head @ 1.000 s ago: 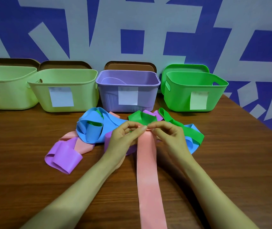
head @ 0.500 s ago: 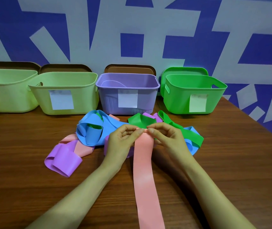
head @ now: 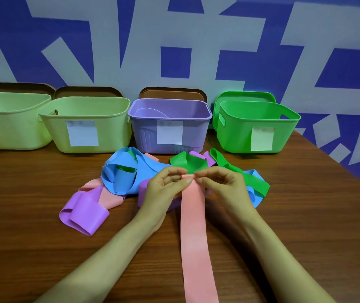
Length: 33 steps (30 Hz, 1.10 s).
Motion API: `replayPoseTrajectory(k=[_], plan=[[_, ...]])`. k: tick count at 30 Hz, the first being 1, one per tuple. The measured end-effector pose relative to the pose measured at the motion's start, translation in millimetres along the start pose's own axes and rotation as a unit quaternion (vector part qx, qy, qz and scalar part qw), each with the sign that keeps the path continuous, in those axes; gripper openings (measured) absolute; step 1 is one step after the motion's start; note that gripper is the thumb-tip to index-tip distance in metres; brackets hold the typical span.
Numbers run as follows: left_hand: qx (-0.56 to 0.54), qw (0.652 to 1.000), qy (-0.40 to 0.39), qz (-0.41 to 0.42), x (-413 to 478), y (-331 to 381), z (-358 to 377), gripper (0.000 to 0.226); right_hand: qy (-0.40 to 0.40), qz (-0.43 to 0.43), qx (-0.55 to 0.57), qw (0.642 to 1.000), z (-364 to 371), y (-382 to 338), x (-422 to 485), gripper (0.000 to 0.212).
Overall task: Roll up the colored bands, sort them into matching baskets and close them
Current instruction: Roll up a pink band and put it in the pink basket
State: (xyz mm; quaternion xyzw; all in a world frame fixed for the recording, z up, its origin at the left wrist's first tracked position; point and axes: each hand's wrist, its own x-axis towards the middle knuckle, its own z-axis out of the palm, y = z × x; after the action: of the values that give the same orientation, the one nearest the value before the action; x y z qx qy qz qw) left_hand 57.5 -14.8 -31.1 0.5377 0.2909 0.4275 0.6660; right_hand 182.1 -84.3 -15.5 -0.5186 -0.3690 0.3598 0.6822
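A long pink band [head: 194, 232] lies flat on the wooden table [head: 306, 215], running from the bottom edge up to my hands. My left hand [head: 163, 189] and my right hand [head: 222, 186] both pinch its far end, where a small fold or roll shows. Behind them lies a heap of bands: blue [head: 120, 178], green [head: 187, 162], purple [head: 82, 213] and another pink one [head: 109, 197]. Along the wall stand two light green baskets [head: 87, 119] [head: 10, 106], a purple basket [head: 196, 127] and a green basket [head: 240, 132], each open and bearing a paper label.
Brown lids [head: 172, 92] [head: 87, 91] [head: 17, 87] lean against the wall behind the light green and purple baskets, and a green lid [head: 244, 96] behind the green basket. The table's right edge slants away past the green basket.
The hands stay at the pink band's far end, working its tip with the fingertips; the band has shifted slightly. The view has tilted a little downward.
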Motion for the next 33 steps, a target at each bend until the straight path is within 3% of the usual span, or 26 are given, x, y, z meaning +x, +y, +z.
replayPoseTrajectory(k=[5,10,17,26,33], plan=[[0.000,1.000,0.023,0.008,-0.6,-0.3,-1.4,0.018,-0.030,0.012,-0.005,0.999,-0.1,-1.5,-3.6,0.019],[0.033,0.999,0.017,0.029,-0.2,-2.4,-1.7,0.020,-0.025,0.047,0.027,0.998,0.4,-1.8,-2.2,0.003],[0.032,0.999,0.002,0.025,0.4,-3.4,-2.4,0.025,-0.034,0.045,0.034,0.998,-2.8,0.6,-1.4,0.014],[0.011,0.999,-0.018,-0.049,3.0,-7.2,-3.7,0.030,-0.029,0.034,0.004,0.999,-7.2,1.2,3.4,0.018],[0.058,0.998,0.015,-0.010,3.2,-6.7,-4.1,0.015,-0.043,0.059,-0.008,0.997,-7.6,5.8,3.6,0.026]])
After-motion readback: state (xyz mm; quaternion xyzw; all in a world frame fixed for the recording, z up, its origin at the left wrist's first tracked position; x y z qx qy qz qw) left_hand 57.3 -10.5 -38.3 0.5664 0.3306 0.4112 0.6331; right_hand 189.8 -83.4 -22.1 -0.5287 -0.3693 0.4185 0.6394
